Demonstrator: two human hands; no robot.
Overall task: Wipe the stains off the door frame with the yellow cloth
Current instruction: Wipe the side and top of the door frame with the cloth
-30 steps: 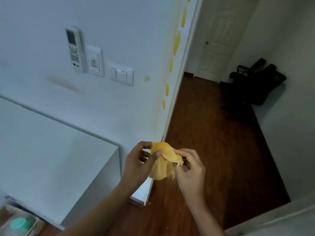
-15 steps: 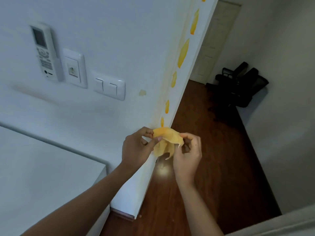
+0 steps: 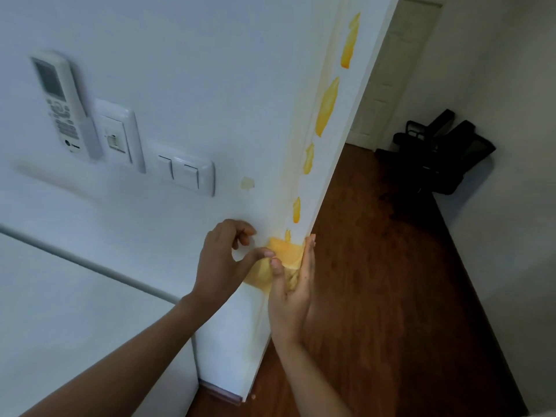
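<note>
Right hand [image 3: 290, 291] presses yellow cloth [image 3: 285, 254], cloth partly hidden

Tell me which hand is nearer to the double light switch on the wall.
Left. The left hand is on the wall below and right of the double light switch; the right hand presses the yellow cloth on the door frame edge, farther right.

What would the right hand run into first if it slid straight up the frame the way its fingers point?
Probably the small yellow stain just above the cloth under the right hand, though depth is hard to judge.
</note>
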